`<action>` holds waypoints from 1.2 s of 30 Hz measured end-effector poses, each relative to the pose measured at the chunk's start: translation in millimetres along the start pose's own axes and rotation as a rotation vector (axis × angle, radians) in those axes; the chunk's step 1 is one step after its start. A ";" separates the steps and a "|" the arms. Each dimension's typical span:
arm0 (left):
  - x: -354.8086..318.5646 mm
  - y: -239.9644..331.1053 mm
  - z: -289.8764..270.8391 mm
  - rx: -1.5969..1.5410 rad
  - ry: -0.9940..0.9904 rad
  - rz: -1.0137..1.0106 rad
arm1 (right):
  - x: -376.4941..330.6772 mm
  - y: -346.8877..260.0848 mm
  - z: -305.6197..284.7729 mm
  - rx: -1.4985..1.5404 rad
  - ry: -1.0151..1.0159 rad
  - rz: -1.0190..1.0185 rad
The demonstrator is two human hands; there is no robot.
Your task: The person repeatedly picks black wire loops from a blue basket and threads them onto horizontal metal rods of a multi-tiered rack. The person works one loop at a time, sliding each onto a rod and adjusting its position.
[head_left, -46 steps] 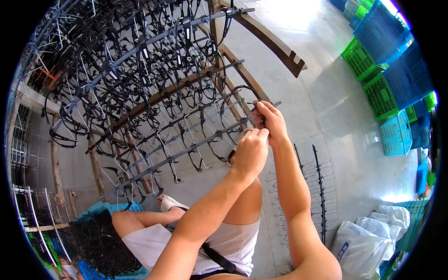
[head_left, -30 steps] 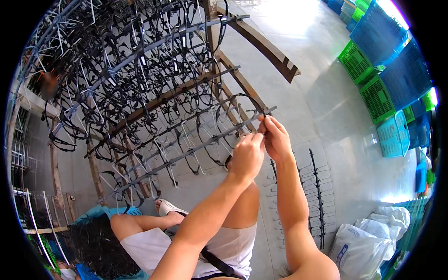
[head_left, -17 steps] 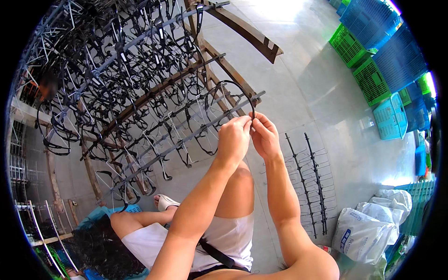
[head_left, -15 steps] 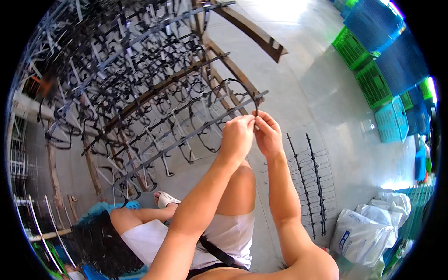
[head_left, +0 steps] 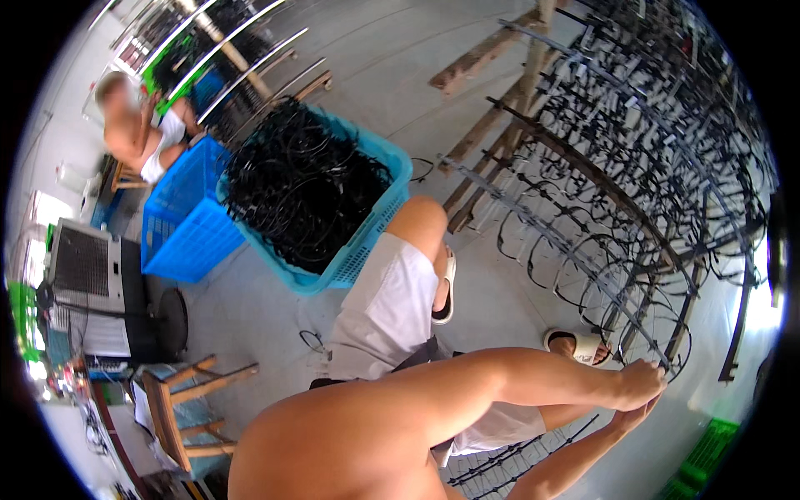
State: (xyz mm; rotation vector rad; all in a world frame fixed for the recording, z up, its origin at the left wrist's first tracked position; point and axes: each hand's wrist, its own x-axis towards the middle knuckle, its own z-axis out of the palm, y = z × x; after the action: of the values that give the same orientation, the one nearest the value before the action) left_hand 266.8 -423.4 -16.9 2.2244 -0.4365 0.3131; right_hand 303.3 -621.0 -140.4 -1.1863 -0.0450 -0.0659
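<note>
A slanted wooden rack carries dark bars hung with many black loops. My left hand is closed at the low end of one bar, fingers pinched on a black loop there. My right hand comes up just beneath it and touches the same spot; its fingertips are hidden behind the left hand. My left arm crosses the lower picture, above my lap in white shorts. A light blue basket heaped with black loops stands by my knee.
A darker blue crate sits left of the basket. Another person sits at the far left. A fan unit and a wooden stool stand lower left. Loose bars lie on the floor, and a green crate sits at the lower right.
The view has swung left, so the rack now fills the right side and the basket and the other person appear. Both hands stay together at the bar's end.
</note>
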 end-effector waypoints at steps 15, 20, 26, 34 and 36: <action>-379.3 -218.3 -374.7 0.651 0.665 -0.832 | 23.3 -5.7 -2.8 0.230 -0.079 0.026; -457.3 -246.4 -388.4 0.850 0.085 -1.159 | 26.3 -17.5 -1.4 0.204 -0.041 0.131; -458.6 -243.2 -375.8 0.948 -0.248 -1.158 | 33.3 -37.4 -0.8 0.101 -0.013 0.178; -476.1 -254.6 -371.0 1.057 -0.327 -1.171 | 40.0 -37.7 -18.9 -0.156 0.166 0.153; -479.2 -257.3 -371.9 1.065 -0.306 -1.139 | 36.4 -41.7 -3.8 -0.403 0.269 0.056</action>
State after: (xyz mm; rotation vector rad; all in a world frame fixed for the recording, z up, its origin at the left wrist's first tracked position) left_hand -91.6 116.6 -135.7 3.0891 1.1152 -0.5451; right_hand 336.5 -641.0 -100.7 -1.5702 0.2489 -0.1915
